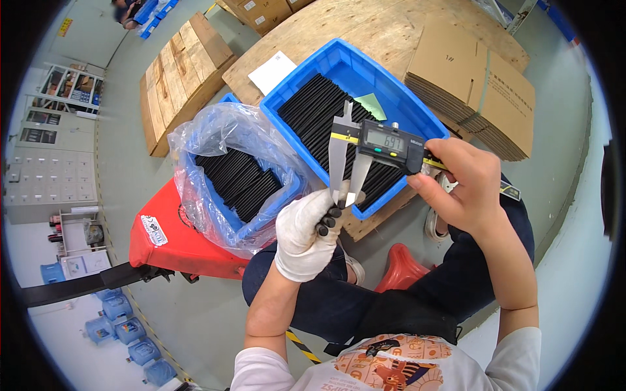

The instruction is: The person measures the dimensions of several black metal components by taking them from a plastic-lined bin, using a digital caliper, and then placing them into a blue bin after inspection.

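Observation:
My left hand [305,236], in a white glove, is closed around a few short black rods [326,223] with their ends sticking out. My bare right hand [464,186] grips a digital caliper [385,144] at its right end, thumb below and fingers above. The caliper's lower jaws reach down to the left fingertips, at the tip of one black rod; whether they touch it is too small to tell. Beyond the caliper stands a blue bin [407,98] with rows of black rods [313,107] and a pale green slip [370,106].
At left, a plastic-lined blue bin [290,189] holds more black rods [241,182], near a red pallet jack [169,234]. Flattened cartons [466,78] and a white paper [272,73] lie on the wooden board [352,26]. A wooden crate [179,78] stands at far left. A red stool [403,267] shows below.

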The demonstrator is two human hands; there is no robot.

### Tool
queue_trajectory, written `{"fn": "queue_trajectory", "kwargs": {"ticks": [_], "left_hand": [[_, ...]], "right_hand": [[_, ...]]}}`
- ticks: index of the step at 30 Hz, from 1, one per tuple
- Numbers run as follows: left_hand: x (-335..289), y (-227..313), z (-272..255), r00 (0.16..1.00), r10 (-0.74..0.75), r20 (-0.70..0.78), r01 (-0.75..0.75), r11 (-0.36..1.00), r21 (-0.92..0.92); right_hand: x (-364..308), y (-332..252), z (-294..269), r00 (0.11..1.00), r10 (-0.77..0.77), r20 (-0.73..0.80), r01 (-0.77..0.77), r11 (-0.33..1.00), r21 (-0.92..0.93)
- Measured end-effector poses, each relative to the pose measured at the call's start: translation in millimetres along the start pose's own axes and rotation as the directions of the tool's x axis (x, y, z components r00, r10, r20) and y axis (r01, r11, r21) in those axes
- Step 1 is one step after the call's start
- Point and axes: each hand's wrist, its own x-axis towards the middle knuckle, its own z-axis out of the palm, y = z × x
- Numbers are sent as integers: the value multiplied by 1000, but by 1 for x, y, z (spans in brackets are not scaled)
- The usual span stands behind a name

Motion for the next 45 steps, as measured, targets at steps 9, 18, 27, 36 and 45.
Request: {"fn": "queue_trajectory", "kwargs": {"ticks": [9,18,27,36,45], "left_hand": [[3,5,-2,997,-55,55,56,998,-14],[-5,-12,1,997,79,19,-78,996,-44],[3,-5,-1,990,74,116,-75,997,2],[0,-2,-4,966,-18,258,54,990,-134],[11,13,-9,885,-52,463,235,907,-349]], "right_hand": [[-2,1,-4,999,24,33,-23,999,-39],[0,-4,-5,998,44,42,-39,993,-112],[-2,-1,-5,998,32,53,-28,997,-76],[0,2,-10,995,-34,89,38,999,-38],[1,4,-13,990,-95,107,100,994,-41]]}}
